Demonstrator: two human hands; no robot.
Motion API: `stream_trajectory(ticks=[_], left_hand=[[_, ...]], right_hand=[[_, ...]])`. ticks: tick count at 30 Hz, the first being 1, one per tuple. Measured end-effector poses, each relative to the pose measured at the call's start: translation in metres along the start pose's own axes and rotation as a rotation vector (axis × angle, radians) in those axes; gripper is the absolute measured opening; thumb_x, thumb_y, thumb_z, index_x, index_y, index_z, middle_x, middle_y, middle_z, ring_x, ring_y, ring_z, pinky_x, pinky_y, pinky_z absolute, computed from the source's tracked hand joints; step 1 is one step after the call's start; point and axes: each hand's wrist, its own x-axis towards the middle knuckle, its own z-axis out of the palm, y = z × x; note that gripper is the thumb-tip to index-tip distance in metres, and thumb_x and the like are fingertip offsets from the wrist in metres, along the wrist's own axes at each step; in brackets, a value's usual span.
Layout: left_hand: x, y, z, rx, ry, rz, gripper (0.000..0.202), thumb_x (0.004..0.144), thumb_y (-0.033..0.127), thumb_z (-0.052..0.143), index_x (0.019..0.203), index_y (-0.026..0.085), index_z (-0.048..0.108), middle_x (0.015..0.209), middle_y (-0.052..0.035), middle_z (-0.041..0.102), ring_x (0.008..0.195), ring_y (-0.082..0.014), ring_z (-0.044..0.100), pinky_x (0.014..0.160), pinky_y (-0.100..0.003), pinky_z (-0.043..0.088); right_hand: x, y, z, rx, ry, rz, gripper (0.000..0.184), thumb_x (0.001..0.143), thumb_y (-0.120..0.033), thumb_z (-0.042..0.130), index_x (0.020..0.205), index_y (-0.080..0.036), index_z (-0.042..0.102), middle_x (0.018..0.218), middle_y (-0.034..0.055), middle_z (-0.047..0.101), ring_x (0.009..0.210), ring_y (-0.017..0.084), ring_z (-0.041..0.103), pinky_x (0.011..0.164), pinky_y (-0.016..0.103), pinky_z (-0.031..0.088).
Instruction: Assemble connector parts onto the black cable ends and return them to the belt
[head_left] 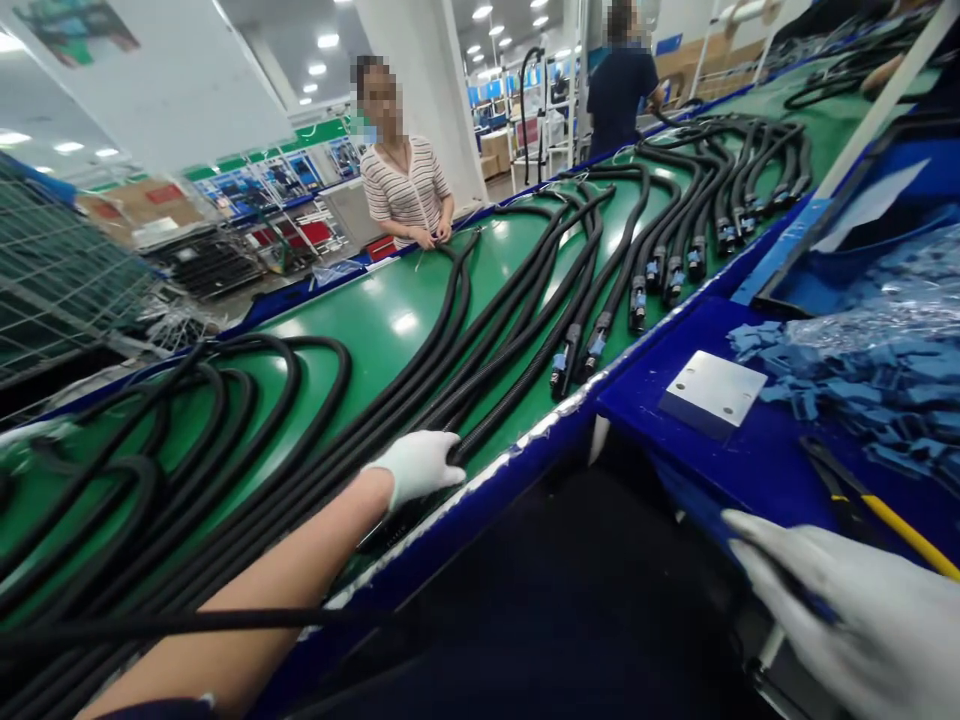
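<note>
My left hand (421, 468), in a white glove, is closed around a thick black cable (510, 405) near the edge of the green table; its fingers partly hide the grip. More long black cables (405, 385) run side by side just beyond it. My right hand (840, 590), also gloved, is at the lower right above the blue side surface, with its fingers pressed together. A dark strip shows between its thumb and fingers, too blurred to name. Beside it lies a cutting tool with yellow-and-black handles (900, 525).
The green table (382, 300) has a blue rim. Several cable ends carry connectors with blue pieces (637, 300). A metal plate (712, 388) and a heap of blue clips (862, 380) lie at right. Two people stand across the table; one (405, 190) handles cable ends.
</note>
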Motion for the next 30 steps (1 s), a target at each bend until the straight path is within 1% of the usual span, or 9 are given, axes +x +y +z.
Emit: stream_trajectory(ticks=[3,5,7,11,15,18,23,28,30], left_hand=[[0.009,0.01,0.001,-0.03,-0.041,-0.003,0.071,0.069,0.041,0.069,0.133,0.011,0.062,0.116,-0.017,0.072,0.103,-0.035,0.069,0.091,-0.041,0.053],[0.013,0.013,-0.019,-0.079,-0.086,0.023,0.062,0.074,0.041,0.063,0.13,0.015,0.063,0.104,-0.0096,0.075,0.089,-0.0281,0.071,0.079,-0.035,0.056],[0.015,0.021,-0.046,-0.205,-0.042,0.07,0.047,0.078,0.042,0.061,0.118,0.018,0.068,0.097,-0.0042,0.074,0.082,-0.024,0.07,0.072,-0.032,0.055],[0.02,0.061,-0.074,-0.857,0.23,0.273,0.031,0.077,0.033,0.068,0.103,0.016,0.069,0.089,-0.0041,0.067,0.077,-0.0195,0.063,0.071,-0.031,0.053],[0.037,0.123,-0.059,-1.422,0.337,0.47,0.04,0.079,0.023,0.071,0.118,0.018,0.063,0.103,-0.0049,0.062,0.087,-0.0168,0.063,0.085,-0.033,0.054],[0.05,0.16,-0.042,-1.395,0.467,0.497,0.035,0.08,0.026,0.073,0.113,0.017,0.064,0.1,-0.0049,0.063,0.089,-0.0186,0.064,0.089,-0.035,0.053],[0.065,0.188,-0.026,-1.178,0.627,0.426,0.035,0.083,0.034,0.075,0.111,0.017,0.062,0.097,-0.0055,0.066,0.091,-0.0219,0.065,0.092,-0.037,0.053],[0.074,0.197,-0.022,-1.231,0.548,0.477,0.035,0.088,0.039,0.068,0.115,0.019,0.059,0.103,-0.0061,0.065,0.096,-0.0216,0.066,0.098,-0.04,0.053],[0.073,0.195,-0.024,-1.095,0.584,0.431,0.036,0.089,0.044,0.066,0.116,0.019,0.061,0.105,-0.0078,0.065,0.1,-0.0254,0.066,0.101,-0.047,0.052]], right_hand=[[0.03,-0.016,0.005,-0.019,-0.086,-0.107,0.028,0.101,-0.04,0.048,0.116,-0.029,0.07,0.092,0.0069,0.073,0.076,0.023,0.07,0.067,0.039,0.057],[0.047,-0.022,0.013,0.018,-0.123,-0.093,0.028,0.101,-0.034,0.048,0.114,-0.025,0.072,0.095,0.0077,0.073,0.078,0.023,0.07,0.071,0.039,0.058],[0.065,-0.028,0.022,0.121,-0.172,-0.055,0.028,0.099,-0.031,0.052,0.118,-0.024,0.072,0.102,0.0087,0.074,0.086,0.024,0.071,0.078,0.04,0.059],[0.102,-0.043,0.047,0.494,-0.278,0.042,0.046,0.09,-0.032,0.069,0.136,-0.026,0.062,0.132,0.0074,0.066,0.121,0.027,0.063,0.108,0.045,0.051],[0.129,-0.056,0.073,0.893,-0.39,0.119,0.086,0.072,-0.033,0.088,0.148,-0.023,0.049,0.146,0.0081,0.055,0.133,0.028,0.054,0.116,0.044,0.043],[0.135,-0.056,0.086,0.992,-0.299,0.156,0.082,0.071,-0.027,0.088,0.144,-0.024,0.051,0.139,0.0052,0.061,0.126,0.024,0.059,0.113,0.039,0.046],[0.128,-0.047,0.094,0.682,0.01,0.224,0.027,0.083,-0.012,0.066,0.108,-0.02,0.064,0.114,0.0044,0.066,0.106,0.021,0.063,0.101,0.038,0.049],[0.128,-0.042,0.092,0.714,-0.007,0.318,0.055,0.081,-0.018,0.07,0.133,-0.022,0.053,0.124,0.0061,0.064,0.112,0.023,0.062,0.101,0.038,0.049],[0.127,-0.038,0.084,0.701,-0.071,0.315,0.046,0.083,-0.017,0.066,0.128,-0.024,0.056,0.113,0.0033,0.068,0.103,0.022,0.065,0.095,0.036,0.051]])
